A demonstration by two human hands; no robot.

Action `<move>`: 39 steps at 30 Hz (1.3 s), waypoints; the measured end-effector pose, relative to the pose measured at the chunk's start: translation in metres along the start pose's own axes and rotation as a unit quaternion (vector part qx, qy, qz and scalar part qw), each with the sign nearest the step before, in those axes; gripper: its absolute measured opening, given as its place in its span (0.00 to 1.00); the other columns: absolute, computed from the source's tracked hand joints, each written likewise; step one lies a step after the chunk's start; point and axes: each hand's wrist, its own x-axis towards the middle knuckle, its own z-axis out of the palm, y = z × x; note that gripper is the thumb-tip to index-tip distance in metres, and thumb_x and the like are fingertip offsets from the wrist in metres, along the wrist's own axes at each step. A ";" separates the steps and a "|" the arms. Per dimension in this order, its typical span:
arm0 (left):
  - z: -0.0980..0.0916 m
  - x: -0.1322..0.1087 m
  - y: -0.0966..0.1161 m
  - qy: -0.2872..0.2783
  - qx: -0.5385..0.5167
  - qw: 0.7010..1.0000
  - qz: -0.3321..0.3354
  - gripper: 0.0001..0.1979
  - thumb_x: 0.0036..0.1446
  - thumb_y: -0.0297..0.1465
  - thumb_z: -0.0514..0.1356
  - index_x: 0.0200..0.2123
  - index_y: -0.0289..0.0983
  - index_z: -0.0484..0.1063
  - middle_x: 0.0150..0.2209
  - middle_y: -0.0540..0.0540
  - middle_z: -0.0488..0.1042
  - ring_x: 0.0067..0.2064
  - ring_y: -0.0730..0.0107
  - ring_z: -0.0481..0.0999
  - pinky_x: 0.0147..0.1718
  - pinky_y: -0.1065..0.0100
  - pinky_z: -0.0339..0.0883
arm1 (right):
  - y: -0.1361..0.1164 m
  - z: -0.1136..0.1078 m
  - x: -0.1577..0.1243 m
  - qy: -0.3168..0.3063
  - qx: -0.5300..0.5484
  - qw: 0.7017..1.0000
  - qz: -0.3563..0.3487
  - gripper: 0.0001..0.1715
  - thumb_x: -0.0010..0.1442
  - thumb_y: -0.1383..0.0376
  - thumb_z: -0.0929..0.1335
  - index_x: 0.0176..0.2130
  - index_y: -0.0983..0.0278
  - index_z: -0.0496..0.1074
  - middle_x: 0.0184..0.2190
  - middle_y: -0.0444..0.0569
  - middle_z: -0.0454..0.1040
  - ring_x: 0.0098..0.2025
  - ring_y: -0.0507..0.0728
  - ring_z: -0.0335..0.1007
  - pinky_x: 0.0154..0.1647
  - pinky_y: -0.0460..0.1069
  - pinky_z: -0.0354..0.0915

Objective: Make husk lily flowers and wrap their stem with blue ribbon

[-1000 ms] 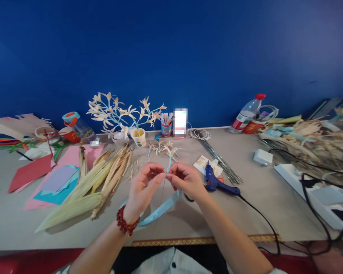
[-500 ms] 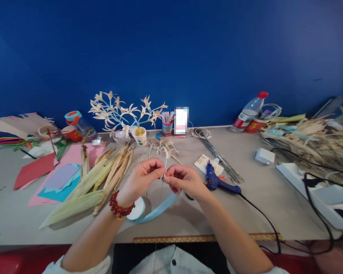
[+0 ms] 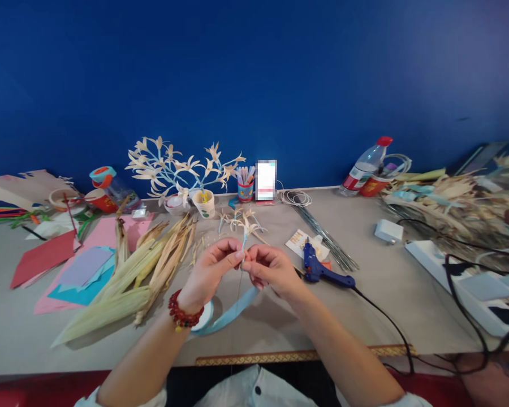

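Observation:
My left hand (image 3: pixel 211 272) and my right hand (image 3: pixel 270 269) meet above the table's middle, fingers pinched together. Between them stands a small husk flower on a thin wire stem (image 3: pixel 243 242) with light blue tape wound on it. A strip of that light blue tape (image 3: pixel 233 312) hangs down from the fingers to a white tape roll (image 3: pixel 204 317) lying on the table by my left wrist, which wears a red bead bracelet. Both hands grip the stem at the same spot.
Dried corn husks (image 3: pixel 131 277) and coloured paper sheets (image 3: pixel 74 265) lie left. A blue glue gun (image 3: pixel 320 271) with black cord, metal wires (image 3: pixel 326 237), and a bottle (image 3: pixel 362 168) sit right. Husk flower branches in a cup (image 3: pixel 206 203) stand at the back.
The hands stayed pinched on the stem and shifted slightly, turning it. The left wrist moved off the tape roll, which now shows on the table.

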 end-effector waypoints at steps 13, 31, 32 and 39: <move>-0.011 -0.001 -0.001 -0.014 0.045 0.999 -0.003 0.10 0.54 0.37 0.66 0.31 0.35 0.73 0.28 0.49 0.67 0.31 0.72 0.64 0.32 0.71 0.60 | 0.000 -0.002 0.002 -0.036 0.000 0.999 0.033 0.17 0.50 0.57 0.77 0.27 0.65 0.70 0.14 0.36 0.65 0.14 0.45 0.55 0.15 0.42 0.57; -0.007 -0.012 -0.002 0.051 0.152 0.985 0.068 0.06 0.55 0.34 0.65 0.31 0.37 0.75 0.31 0.49 0.71 0.33 0.71 0.68 0.34 0.70 0.63 | 0.001 0.004 0.002 0.036 -0.060 0.997 -0.014 0.19 0.51 0.53 0.75 0.26 0.64 0.69 0.14 0.36 0.62 0.15 0.46 0.55 0.15 0.42 0.54; -0.008 -0.012 -0.003 0.053 0.157 0.984 0.070 0.06 0.55 0.33 0.65 0.31 0.37 0.75 0.31 0.49 0.72 0.33 0.70 0.69 0.35 0.70 0.63 | 0.001 0.004 0.003 0.035 -0.062 0.997 -0.010 0.20 0.50 0.53 0.75 0.26 0.64 0.69 0.14 0.36 0.62 0.15 0.46 0.55 0.15 0.42 0.54; -0.012 -0.009 -0.004 0.033 0.090 0.995 0.000 0.08 0.52 0.34 0.67 0.32 0.36 0.73 0.31 0.50 0.71 0.32 0.72 0.68 0.33 0.71 0.63 | 0.002 0.004 0.003 0.036 -0.089 0.995 -0.016 0.20 0.51 0.53 0.76 0.26 0.64 0.69 0.15 0.37 0.63 0.15 0.46 0.56 0.15 0.42 0.54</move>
